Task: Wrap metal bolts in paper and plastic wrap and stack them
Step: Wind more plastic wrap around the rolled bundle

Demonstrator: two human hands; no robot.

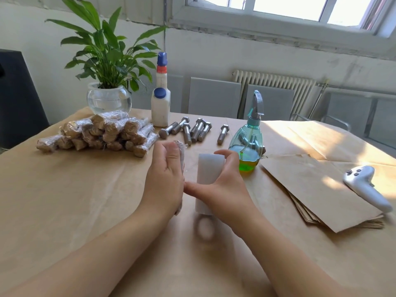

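Both forearms reach in from the near edge and meet in the middle of the bench point(85, 200). The left hand point(164, 179) stands on its edge, palm facing right, with its fingers curled round a wrapped bolt point(181, 156). Only a thin strip of that bolt shows past the fingers, shiny with plastic. It runs away from the person, with its far end near the fingertips and its near end by the wrist. The rest is hidden behind the hand.

The right hand point(222, 189) grips the roll point(209, 179) of plastic wrap, thumb on the left side and fingers hooked over the far end. The roll also points away from the person. Its near end is blurry and hard to make out.

The pile point(100, 132) of wrapped bolts sits at the back left, with most ends facing the person. Bare bolts point(192, 129) lie at the back in the middle, mostly with their heads to the far side. A spray bottle point(248, 144) stands just past the right hand. A stack of paper point(317, 189) lies to the right.
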